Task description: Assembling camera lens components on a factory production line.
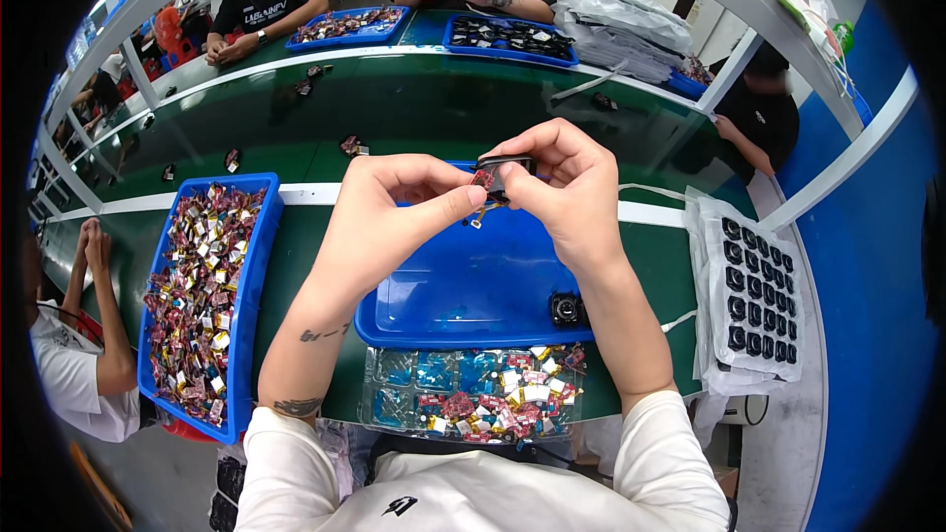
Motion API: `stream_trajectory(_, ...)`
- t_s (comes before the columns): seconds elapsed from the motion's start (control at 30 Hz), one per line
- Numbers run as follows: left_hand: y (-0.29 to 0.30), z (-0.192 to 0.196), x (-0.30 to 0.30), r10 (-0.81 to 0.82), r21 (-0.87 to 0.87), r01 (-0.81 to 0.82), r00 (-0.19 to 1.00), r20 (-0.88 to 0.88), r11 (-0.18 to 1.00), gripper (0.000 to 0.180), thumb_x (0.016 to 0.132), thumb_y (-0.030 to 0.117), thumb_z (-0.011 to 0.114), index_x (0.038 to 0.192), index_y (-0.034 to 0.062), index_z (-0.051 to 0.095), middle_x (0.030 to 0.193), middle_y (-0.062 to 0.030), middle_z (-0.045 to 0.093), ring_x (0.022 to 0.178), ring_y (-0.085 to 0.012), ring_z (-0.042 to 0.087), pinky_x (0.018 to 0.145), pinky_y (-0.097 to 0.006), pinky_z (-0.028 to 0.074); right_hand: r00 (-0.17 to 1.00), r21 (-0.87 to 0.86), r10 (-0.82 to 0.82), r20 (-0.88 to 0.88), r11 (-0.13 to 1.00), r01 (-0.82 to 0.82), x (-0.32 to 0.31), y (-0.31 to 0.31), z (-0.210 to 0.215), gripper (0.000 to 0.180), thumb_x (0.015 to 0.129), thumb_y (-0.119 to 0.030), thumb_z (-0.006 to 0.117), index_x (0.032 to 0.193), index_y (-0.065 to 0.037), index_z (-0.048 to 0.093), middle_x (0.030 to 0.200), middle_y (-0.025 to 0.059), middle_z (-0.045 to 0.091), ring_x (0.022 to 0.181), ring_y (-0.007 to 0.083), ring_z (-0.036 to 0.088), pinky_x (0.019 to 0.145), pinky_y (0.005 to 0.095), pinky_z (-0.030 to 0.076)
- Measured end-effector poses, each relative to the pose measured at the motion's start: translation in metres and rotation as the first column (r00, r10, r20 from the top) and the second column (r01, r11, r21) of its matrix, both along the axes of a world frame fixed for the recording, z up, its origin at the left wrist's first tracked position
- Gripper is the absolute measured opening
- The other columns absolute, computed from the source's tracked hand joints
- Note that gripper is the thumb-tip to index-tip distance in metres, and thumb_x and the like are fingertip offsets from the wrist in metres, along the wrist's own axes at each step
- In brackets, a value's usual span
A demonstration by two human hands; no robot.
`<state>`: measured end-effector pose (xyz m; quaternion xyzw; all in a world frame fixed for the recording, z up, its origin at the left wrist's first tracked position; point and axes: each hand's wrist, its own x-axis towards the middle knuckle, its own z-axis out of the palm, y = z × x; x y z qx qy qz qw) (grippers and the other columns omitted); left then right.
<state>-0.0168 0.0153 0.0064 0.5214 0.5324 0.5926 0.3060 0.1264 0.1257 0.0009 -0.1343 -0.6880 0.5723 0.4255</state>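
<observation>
Both my hands are raised over a shallow blue tray (458, 281), their fingertips meeting in front of me. My left hand (394, 212) pinches a small red circuit board (483, 178) between thumb and fingers, with thin wires dangling below it. In my right hand (572, 192) is a black plastic housing (516, 162), gripped by the thumb and fingers. Board and housing touch or overlap; whether the board sits inside cannot be made out. A black square housing with a round opening (566, 309) lies in the tray, beside my right forearm.
Nearest my body, a clear compartmented tray (394, 406) holds boards and white parts. A blue bin (258, 276) heaped with boards stands left. Black units fill a white-wrapped tray (711, 286) at right. Loose parts dot the green belt (414, 103). Co-workers sit across and left; a white frame post (843, 172) rises right.
</observation>
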Motion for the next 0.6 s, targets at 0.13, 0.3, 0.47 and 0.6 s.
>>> stream_trajectory(0.13,0.002,-0.006,0.001,-0.059,0.027,0.055,0.975,0.214,0.998,0.011,0.079,0.006,0.072,0.086,-0.0020,0.068,0.077,-0.0066,0.067,0.072,-0.0101,0.063,0.067,-0.021,0.049,0.993,0.095,-0.028,-0.112,0.995,0.039,-0.003,-0.006,-0.003,0.011,0.077,0.004,0.065,0.085,-0.001,0.059,0.084,0.0064,0.065,0.076,0.0087,0.063,0.064,0.0204,0.052)
stream_trajectory(0.3,0.006,-0.009,0.004,0.015,0.048,-0.023,0.985,0.170,0.999,0.016,0.079,0.007,0.072,0.088,-0.0044,0.066,0.080,-0.0084,0.068,0.074,-0.0089,0.063,0.067,-0.020,0.050,0.995,0.107,-0.029,-0.096,0.993,0.040,-0.001,-0.012,0.000,0.012,0.077,0.008,0.061,0.084,0.001,0.054,0.092,0.0132,0.065,0.082,0.0147,0.064,0.068,0.0255,0.055)
stream_trajectory(0.47,0.010,-0.013,0.004,0.067,0.095,-0.080,0.989,0.132,0.992,0.015,0.080,0.010,0.073,0.089,-0.0002,0.066,0.078,-0.0038,0.066,0.072,-0.0062,0.061,0.066,-0.019,0.048,0.995,0.057,-0.008,-0.102,0.998,0.013,0.001,-0.014,0.004,0.010,0.078,0.003,0.064,0.085,0.001,0.058,0.084,0.0073,0.064,0.074,0.0099,0.063,0.059,0.0207,0.051)
stream_trajectory(0.6,0.013,-0.016,0.002,0.056,0.067,-0.063,0.993,0.102,0.996,0.015,0.080,0.012,0.073,0.090,0.0017,0.066,0.079,-0.0020,0.065,0.073,-0.0056,0.059,0.068,-0.020,0.047,0.991,0.066,0.023,-0.132,0.998,-0.014,0.001,-0.009,0.003,0.009,0.079,0.003,0.064,0.084,0.001,0.058,0.083,0.0071,0.064,0.071,0.0100,0.063,0.058,0.0211,0.051)
